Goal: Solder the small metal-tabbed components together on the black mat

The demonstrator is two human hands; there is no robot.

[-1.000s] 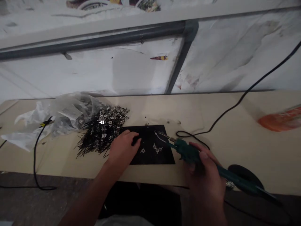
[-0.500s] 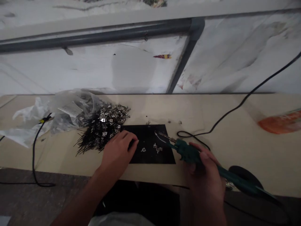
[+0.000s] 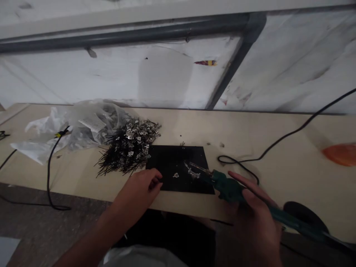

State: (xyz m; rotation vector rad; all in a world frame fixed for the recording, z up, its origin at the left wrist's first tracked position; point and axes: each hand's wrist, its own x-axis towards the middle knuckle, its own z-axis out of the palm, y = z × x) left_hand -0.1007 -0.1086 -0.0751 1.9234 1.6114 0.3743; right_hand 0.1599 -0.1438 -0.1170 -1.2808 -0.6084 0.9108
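My right hand (image 3: 257, 218) is wrapped around a green soldering gun (image 3: 229, 189), its metal tip and curved solder feed tube reaching left over the black mat (image 3: 164, 157). My left hand (image 3: 143, 185) rests by the mat's left edge, fingers curled and thumb close to the fingertips. Whether something small is between them I cannot make out. On the mat lies a small metal part (image 3: 175, 175). More small metal pieces (image 3: 194, 173) lie under the gun's tip, partly hidden by it.
A heap of metal terminals with black wire leads (image 3: 130, 148) is left of the mat, against a clear plastic bag (image 3: 97, 118). A black cable (image 3: 278, 144) loops at the right. A dark round object (image 3: 304, 215) sits by the right forearm; an orange item (image 3: 340, 154) is farther right.
The camera view has shifted, moving the scene rightward. My left hand has drawn back toward the near edge of the mat. The soldering gun's tip has come lower, over the small metal pieces.
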